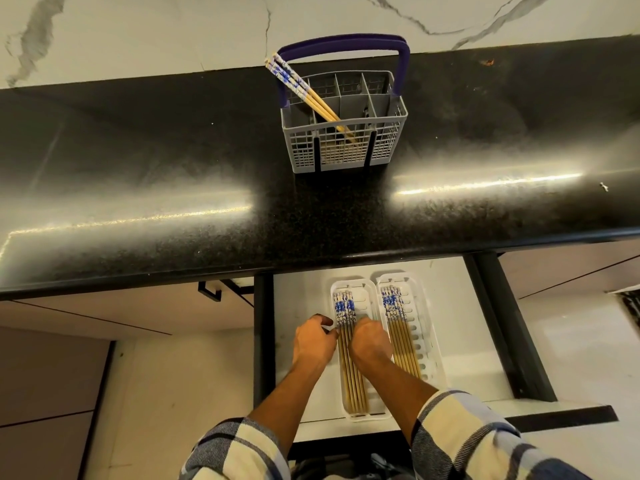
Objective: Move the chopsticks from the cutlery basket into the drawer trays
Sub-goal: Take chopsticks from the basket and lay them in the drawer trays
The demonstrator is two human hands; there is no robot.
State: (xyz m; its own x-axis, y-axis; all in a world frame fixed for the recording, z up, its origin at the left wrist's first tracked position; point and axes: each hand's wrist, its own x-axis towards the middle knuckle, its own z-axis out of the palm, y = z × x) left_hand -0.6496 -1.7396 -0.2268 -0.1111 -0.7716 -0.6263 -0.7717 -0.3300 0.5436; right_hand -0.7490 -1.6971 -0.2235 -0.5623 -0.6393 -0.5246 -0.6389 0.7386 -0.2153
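A grey cutlery basket with a purple handle stands on the black counter. Two chopsticks with blue-and-white tops lean in it. Below, in the open drawer, two white trays lie side by side. The left tray holds several chopsticks, and so does the right tray, whose bundle lies straight. My left hand and my right hand rest on either side of the left tray's bundle, fingers curled down onto it. What the fingertips grip is hidden.
The black counter overhangs the back of the drawer. A marble wall rises behind the basket. Cabinet fronts with a black handle sit to the left, and the drawer's dark rail runs along the right.
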